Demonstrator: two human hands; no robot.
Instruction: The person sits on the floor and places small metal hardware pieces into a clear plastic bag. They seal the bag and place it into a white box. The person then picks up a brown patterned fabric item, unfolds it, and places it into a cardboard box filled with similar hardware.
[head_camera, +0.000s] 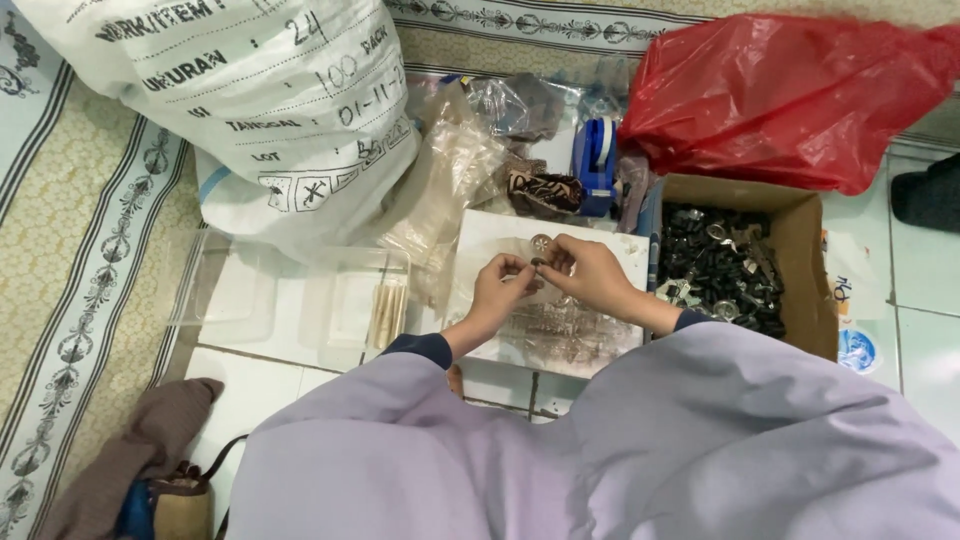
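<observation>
Both hands, left hand (500, 285) and right hand (590, 272), pinch a small dark part (537, 263) between closed fingers (522, 268) above a white board (480, 235); its orientation is unclear.

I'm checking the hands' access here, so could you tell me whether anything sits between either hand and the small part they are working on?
Nothing visible does. The left hand and right hand both pinch the small dark part directly, above the white board. The box of dark parts sits off to the right.
</observation>
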